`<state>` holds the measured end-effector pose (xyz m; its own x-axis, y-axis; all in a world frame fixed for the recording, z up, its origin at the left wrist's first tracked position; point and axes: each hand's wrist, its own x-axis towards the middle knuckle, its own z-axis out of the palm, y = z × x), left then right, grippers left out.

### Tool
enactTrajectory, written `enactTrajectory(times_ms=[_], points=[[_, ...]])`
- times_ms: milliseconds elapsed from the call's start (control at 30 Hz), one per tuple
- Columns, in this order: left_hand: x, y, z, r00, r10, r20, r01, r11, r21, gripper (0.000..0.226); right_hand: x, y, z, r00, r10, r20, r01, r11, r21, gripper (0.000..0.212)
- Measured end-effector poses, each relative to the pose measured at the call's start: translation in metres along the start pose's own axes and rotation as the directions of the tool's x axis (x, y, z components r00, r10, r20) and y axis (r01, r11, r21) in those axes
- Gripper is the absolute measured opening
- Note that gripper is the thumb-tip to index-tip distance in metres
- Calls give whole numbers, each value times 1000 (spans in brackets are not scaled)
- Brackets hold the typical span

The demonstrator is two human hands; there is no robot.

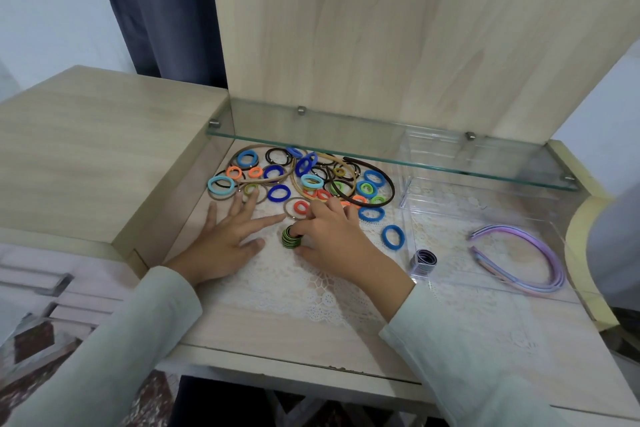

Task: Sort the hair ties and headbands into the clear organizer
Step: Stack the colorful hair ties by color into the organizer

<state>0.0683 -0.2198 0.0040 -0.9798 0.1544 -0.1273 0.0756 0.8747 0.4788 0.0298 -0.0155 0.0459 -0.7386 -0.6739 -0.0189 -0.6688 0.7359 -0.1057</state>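
left hand (pixel 227 241): flat on the lace mat (pixel 311 288), fingers straight and fanned apart, holding nothing; the fingertips reach the near edge of the loose pile
right hand (pixel 334 236): thumb and fingers curled round a stack of green hair ties (pixel 290 237), pinching it on edge against the mat, just right of the left thumb
loose pile (pixel 298 180): blue, orange, light-blue, green and black hair ties mixed with thin beige hoops and a dark brown headband (pixel 392 185), spread on the mat behind both hands, partly under the glass shelf (pixel 381 152)
single blue tie (pixel 393 237): lies alone on the mat, outside the organizer, just beside its left wall
clear organizer (pixel 450 215): stands to the right of the pile, its rear under the shelf
near-left corner of the organizer: a small stack of dark and lilac ties (pixel 424 261) on edge
right part of the organizer: pastel headbands (pixel 530 263) nested together and lying flat — purple, pink and blue
sleeves: pale green, down to both wrists
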Motion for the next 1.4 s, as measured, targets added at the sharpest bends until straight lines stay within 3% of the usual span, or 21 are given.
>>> enactTrajectory(times_ms=[100, 267, 533, 1067, 1233, 1400], points=[[1, 5, 3, 1000, -5, -21, 6, 999, 38, 58, 0, -2, -2, 1000, -1, 0, 1, 1000, -5, 30], [0, 19, 7, 994, 62, -92, -70, 994, -84, 78, -1, -3, -4, 1000, -2, -17, 2, 1000, -20, 29], [0, 28, 11, 992, 3, -124, -17, 994, -109, 76, 6, -5, -14, 998, -60, -33, 58, 997, -59, 22], [-3, 61, 4, 999, 20, -31, -26, 976, -214, 64, -4, 12, -42, 996, -92, 5, 92, 995, -48, 18], [5, 84, 0, 995, 102, 0, -96, 935, -342, 58, -19, 32, -57, 998, -65, 6, 65, 998, -26, 17], [21, 115, 2, 975, 216, 52, -180, 905, -384, 67, -37, 58, -73, 999, -21, 42, 25, 996, -90, 20]])
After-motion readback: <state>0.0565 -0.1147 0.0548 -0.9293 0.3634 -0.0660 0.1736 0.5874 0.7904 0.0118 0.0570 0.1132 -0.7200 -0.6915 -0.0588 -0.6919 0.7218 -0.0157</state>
